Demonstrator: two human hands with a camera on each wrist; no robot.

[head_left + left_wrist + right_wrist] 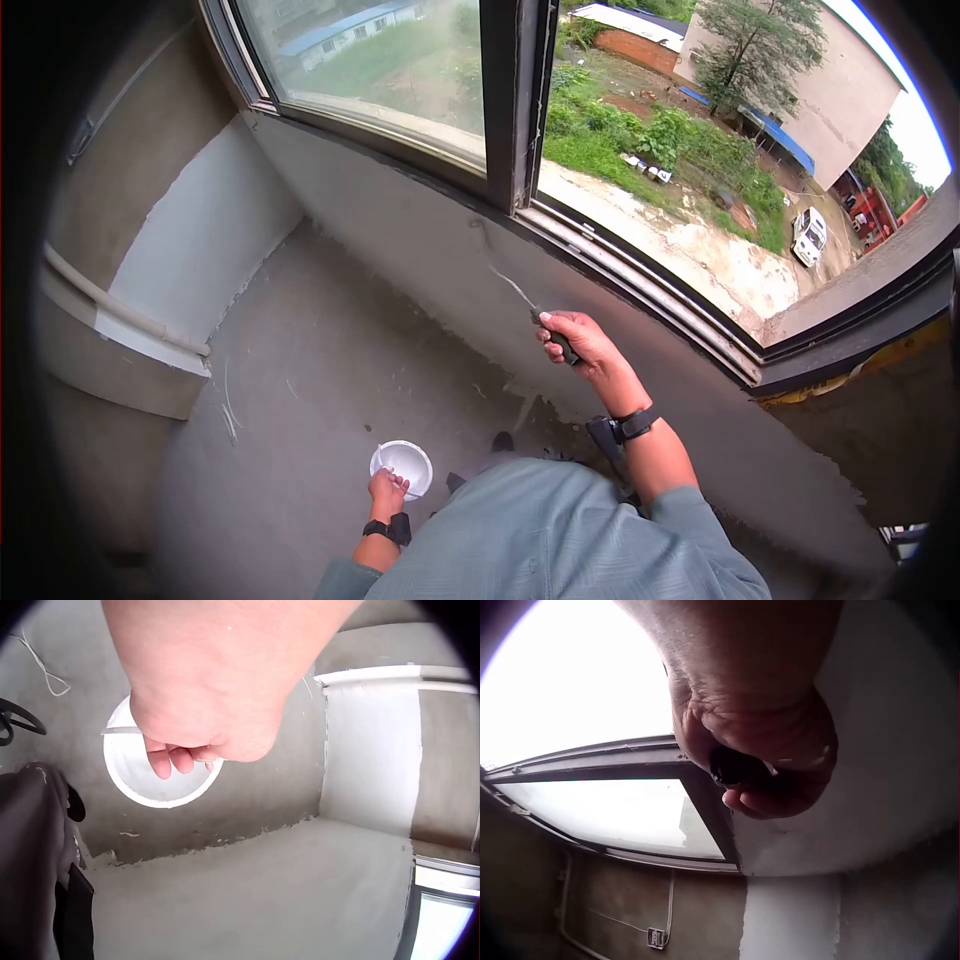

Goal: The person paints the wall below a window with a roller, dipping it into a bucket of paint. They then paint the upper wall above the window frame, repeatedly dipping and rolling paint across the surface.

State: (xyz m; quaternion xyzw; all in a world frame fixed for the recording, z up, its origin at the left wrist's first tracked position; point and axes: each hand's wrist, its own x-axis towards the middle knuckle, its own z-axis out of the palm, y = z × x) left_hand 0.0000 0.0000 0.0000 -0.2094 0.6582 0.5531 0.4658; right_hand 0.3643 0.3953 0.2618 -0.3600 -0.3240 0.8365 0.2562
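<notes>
My right hand [585, 345] grips the black handle [735, 766] of what looks like a small paint roller [517, 290]. Its thin bent metal rod reaches up toward the pale wall below the window, where the head blends into the wall. Down at the left, my left hand [388, 488] holds a white bucket [421, 462] by its bail, fingers curled. Seen from the left wrist, the bucket [166, 802] hangs below the hand, partly hidden by it, with pale whitish contents.
A sliding window frame [640, 285] runs above the wall, its right side showing the outdoors. On the left, a pipe [125, 305] crosses a partly whitened wall [210, 225]. Thin white cord [46, 671] lies on the grey floor [300, 390].
</notes>
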